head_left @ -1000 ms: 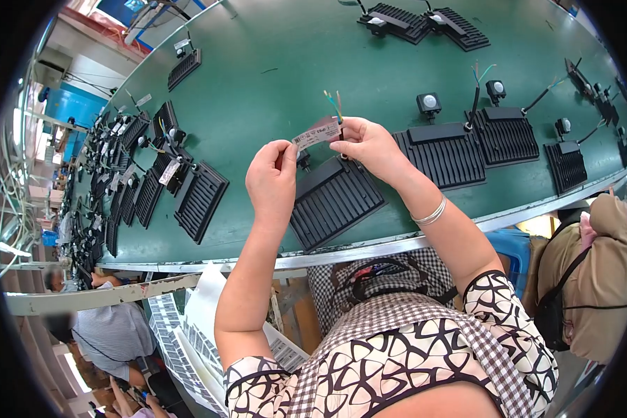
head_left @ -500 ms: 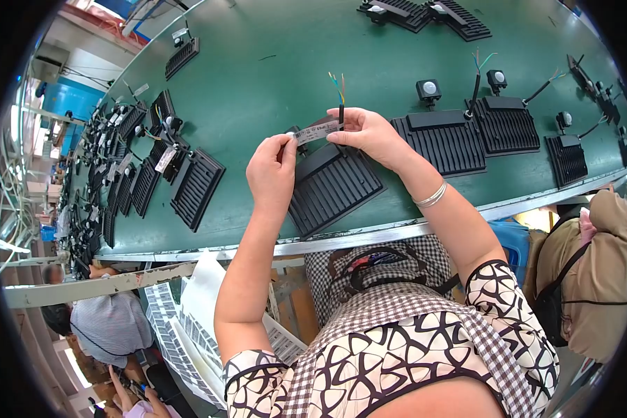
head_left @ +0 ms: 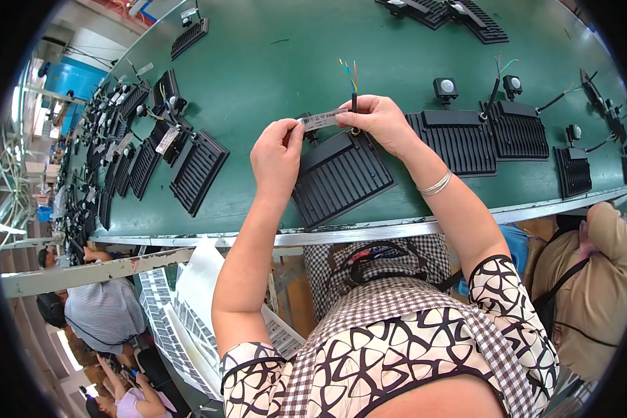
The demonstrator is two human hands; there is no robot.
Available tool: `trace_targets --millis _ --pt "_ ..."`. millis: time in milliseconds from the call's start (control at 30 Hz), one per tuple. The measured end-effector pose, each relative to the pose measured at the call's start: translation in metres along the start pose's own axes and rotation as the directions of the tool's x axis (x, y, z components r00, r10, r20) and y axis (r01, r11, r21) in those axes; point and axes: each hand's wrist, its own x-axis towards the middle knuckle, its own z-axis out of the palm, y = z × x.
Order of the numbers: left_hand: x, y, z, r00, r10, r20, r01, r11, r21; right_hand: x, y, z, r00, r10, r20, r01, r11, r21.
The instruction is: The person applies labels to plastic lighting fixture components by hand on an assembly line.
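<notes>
A silver printed label [head_left: 324, 120] is stretched between my two hands beside the black cable [head_left: 354, 101] of a floodlight. My left hand [head_left: 275, 155] pinches the label's left end between thumb and fingers. At its right end, by the cable, my right hand [head_left: 384, 124] is closed on the label; whether the label touches the cable is hidden by the fingers. Bare coloured wires stick up from the cable's top. Below my hands the black ribbed floodlight [head_left: 343, 182] lies on the green table [head_left: 258, 90], its sensor partly hidden behind the label.
To the right lie several more floodlights [head_left: 460, 148] with white-domed sensors [head_left: 446, 87] and upright cables. Many labelled floodlights [head_left: 143, 167] crowd the table's left side. Sheets of labels [head_left: 195, 299] hang below the table edge. Other people sit at the lower left and right.
The view has shifted, so the table's things sit slightly differently in it. My hands hold the label more level and straighter, a little higher above the floodlight.
</notes>
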Motion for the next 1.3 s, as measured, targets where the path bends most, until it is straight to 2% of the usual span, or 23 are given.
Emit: trace_targets --millis 133,233,267,333,400,433,467,500,533,600,667,700,800,867,933,1033,1133,1167,1200,1267,1300 --pt "0.004 -0.002 0.0 1.0 -0.002 -0.007 0.002 1.0 0.031 -0.001 0.006 0.002 0.995 -0.054 -0.083 0.048 0.996 -0.077" --pt "0.006 -0.003 0.003 0.998 0.055 -0.027 -0.051 0.992 0.113 -0.003 0.01 0.006 0.982 -0.107 -0.156 0.082 0.984 -0.159" --pt "0.007 -0.006 0.004 0.993 0.089 -0.077 -0.077 0.986 0.147 -0.003 0.012 0.008 0.976 -0.127 -0.175 0.095 0.979 -0.182" --pt "0.013 -0.013 0.006 0.97 0.166 -0.175 -0.126 0.968 0.216 0.0 0.016 0.01 0.952 -0.141 -0.271 0.118 0.988 -0.098" --pt "0.021 -0.028 -0.021 0.962 -0.076 -0.264 0.103 0.991 0.089 -0.001 0.02 0.01 0.936 -0.159 -0.315 0.144 0.987 -0.071" --pt "0.014 -0.022 -0.033 0.963 -0.129 -0.235 0.154 0.984 0.089 -0.001 0.021 0.008 0.933 -0.179 -0.312 0.16 0.983 -0.087" --pt "0.001 -0.016 -0.031 0.985 -0.04 -0.17 0.06 0.992 0.115 -0.003 0.023 0.006 0.931 -0.193 -0.309 0.169 0.98 -0.103" --pt "-0.016 -0.01 -0.027 0.994 0.043 -0.101 -0.028 0.99 0.137 -0.007 0.018 0.008 0.973 -0.078 -0.218 0.061 0.995 -0.082" --pt "-0.032 -0.001 -0.023 0.991 0.13 -0.036 -0.123 0.98 0.154 -0.009 0.024 0.011 0.965 -0.128 -0.231 0.11 0.99 -0.088" --pt "-0.065 0.024 -0.013 0.913 0.328 0.241 -0.387 0.885 0.259 -0.015 0.039 0.018 0.939 -0.238 -0.25 0.218 0.97 -0.105" --pt "-0.085 0.011 0.0 0.886 0.301 0.353 -0.426 0.829 0.363 -0.031 0.032 0.019 0.946 -0.215 -0.243 0.198 0.976 -0.093" --pt "-0.084 0.007 0.0 0.885 0.313 0.345 -0.435 0.821 0.37 -0.035 0.034 0.017 0.937 -0.237 -0.255 0.215 0.97 -0.112" --pt "-0.055 -0.017 -0.01 0.92 0.285 0.267 -0.387 0.757 0.526 -0.056 0.029 0.017 0.931 -0.254 -0.261 0.222 0.964 -0.148" --pt "-0.01 -0.055 -0.026 0.969 0.162 0.185 -0.246 0.679 0.692 -0.065 0.025 0.026 0.928 -0.278 -0.249 0.231 0.952 -0.201" --pt "0.032 -0.089 -0.053 1.0 -0.003 0.015 -0.011 0.521 0.853 -0.078 0.028 0.04 0.945 -0.265 -0.194 0.237 0.959 -0.153" --pt "0.043 -0.06 -0.087 0.984 -0.12 -0.134 0.18 0.623 0.761 -0.088 0.024 0.055 0.973 -0.224 -0.053 0.214 0.965 -0.149" --pt "0.003 -0.052 -0.116 0.967 -0.253 -0.02 0.228 0.831 0.507 -0.101 0.024 0.077 0.989 -0.141 0.048 0.148 0.974 -0.171" --pt "-0.021 -0.047 -0.129 0.957 -0.288 0.021 0.254 0.875 0.412 -0.101 0.025 0.087 0.984 -0.156 0.081 0.169 0.969 -0.178" --pt "-0.046 -0.051 -0.146 0.936 -0.341 0.09 0.318 0.927 0.199 -0.102 0.028 0.1 0.972 -0.205 0.112 0.222 0.96 -0.169" --pt "-0.105 -0.021 -0.185 0.871 -0.475 0.124 0.488 0.863 -0.128 -0.107 0.025 0.124 0.929 -0.291 0.228 0.35 0.891 -0.29" --pt "-0.133 -0.008 -0.206 0.858 -0.501 0.11 0.513 0.839 -0.18 -0.113 0.02 0.141 0.894 -0.345 0.285 0.428 0.848 -0.314"
